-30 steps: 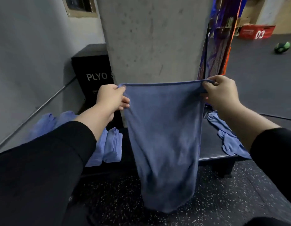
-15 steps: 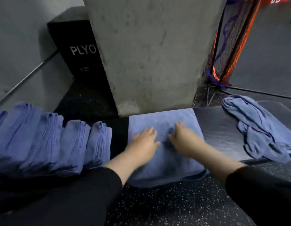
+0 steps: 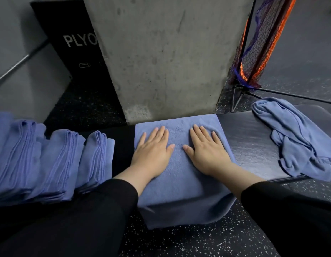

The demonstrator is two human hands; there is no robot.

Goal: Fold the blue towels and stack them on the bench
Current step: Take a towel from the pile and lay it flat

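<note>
Both hands are down flat, palms pressing the towel. The left hand (image 3: 155, 153) lies with fingers straight and slightly fanned, pointing away from the person, thumb angled inward. The right hand (image 3: 205, 151) mirrors it just beside, fingers straight and spread, thumb pointing toward the left thumb; the two thumbs sit near each other but apart. Neither hand grips anything. Black sleeves (image 3: 105, 204) cover both forearms up to the wrists.

Under the palms, the blue towel (image 3: 181, 179) is spread across the dark bench (image 3: 253, 145), its long axis running from the far edge beyond the fingertips back toward the person, the near end draping over the bench's front edge and hanging down toward the speckled floor (image 3: 179, 242).

Left of the left hand, a row of folded towels (image 3: 55, 160) leans in overlapping bundles. Right of the right hand, well apart, a crumpled towel (image 3: 294, 138) lies on the bench. Just beyond the fingertips rises a concrete pillar (image 3: 166, 58).
</note>
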